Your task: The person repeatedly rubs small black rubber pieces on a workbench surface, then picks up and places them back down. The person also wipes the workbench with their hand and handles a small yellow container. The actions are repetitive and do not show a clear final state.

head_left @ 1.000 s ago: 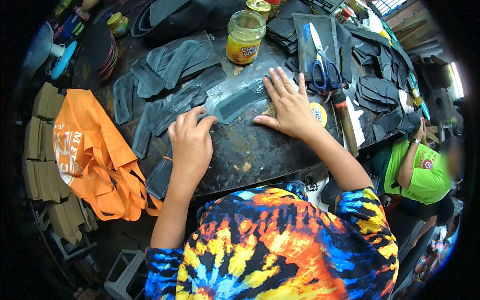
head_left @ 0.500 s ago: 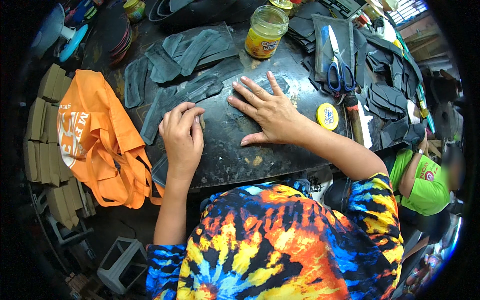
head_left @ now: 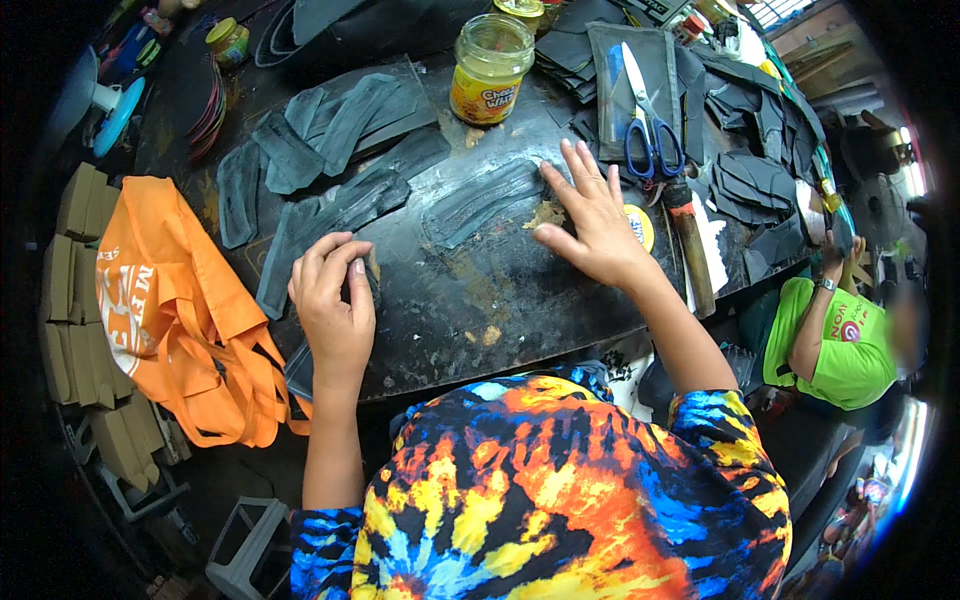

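Note:
A dark grey rubber-like strip [head_left: 480, 203] lies flat on the black table [head_left: 440, 340], alone in front of the jar. At its right end is my right hand [head_left: 600, 225], fingers spread, holding nothing and partly covering a yellow lid [head_left: 640, 230]. My left hand [head_left: 332, 305] is loosely curled at the table's near left, beside a pile of similar strips [head_left: 370, 200]; what its fingers hold, if anything, is hidden. An open glass jar [head_left: 492, 75] with a yellow label stands beyond the single strip, with pale residue inside its wall.
Blue-handled scissors [head_left: 640, 110] lie on dark pieces at the right, near a wooden-handled tool [head_left: 688, 250]. More cut dark pieces [head_left: 755, 190] are stacked beyond. An orange bag [head_left: 180, 310] hangs at the left edge by stacked cardboard [head_left: 85, 330]. A person in green [head_left: 835, 340] is at the right.
My right hand has moved right off the single strip, uncovering it, to beside the yellow lid. My left hand keeps its curled pose. The whole view has shifted a little.

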Demonstrator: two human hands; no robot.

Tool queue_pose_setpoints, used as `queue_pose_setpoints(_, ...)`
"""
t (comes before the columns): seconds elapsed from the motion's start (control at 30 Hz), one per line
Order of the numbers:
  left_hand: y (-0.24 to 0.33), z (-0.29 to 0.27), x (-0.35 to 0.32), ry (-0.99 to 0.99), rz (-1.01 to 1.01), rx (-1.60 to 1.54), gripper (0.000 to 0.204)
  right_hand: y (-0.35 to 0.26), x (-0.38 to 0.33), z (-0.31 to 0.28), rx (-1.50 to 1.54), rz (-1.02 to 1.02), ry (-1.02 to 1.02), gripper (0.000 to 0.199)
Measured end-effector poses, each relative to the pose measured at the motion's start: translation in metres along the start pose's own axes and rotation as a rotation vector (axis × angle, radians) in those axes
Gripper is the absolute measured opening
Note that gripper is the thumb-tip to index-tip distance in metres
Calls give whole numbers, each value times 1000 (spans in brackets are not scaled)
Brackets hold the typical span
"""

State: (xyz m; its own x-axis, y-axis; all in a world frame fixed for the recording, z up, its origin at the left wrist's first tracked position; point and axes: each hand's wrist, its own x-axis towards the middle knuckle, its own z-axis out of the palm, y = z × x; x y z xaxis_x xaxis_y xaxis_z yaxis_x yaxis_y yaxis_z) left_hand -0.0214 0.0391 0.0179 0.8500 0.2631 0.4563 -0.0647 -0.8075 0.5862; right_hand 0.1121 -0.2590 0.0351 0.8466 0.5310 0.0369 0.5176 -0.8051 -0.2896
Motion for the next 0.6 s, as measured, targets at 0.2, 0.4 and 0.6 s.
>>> queue_pose_setpoints(0.2, 0, -1, 0, -15, -31, -12, 17, -14, -15, 12, -255, -180, -150, 110)
queue_pose_setpoints(0.4, 1, -1, 0, -3, -31, -32, 17, 0, -1, 6, -368, -168, -46, 111)
queue_pose_setpoints(0.6, 2, 0, 0, 10, -21, -32, 17, -27, -8, 30, -252, -469, 40, 111)
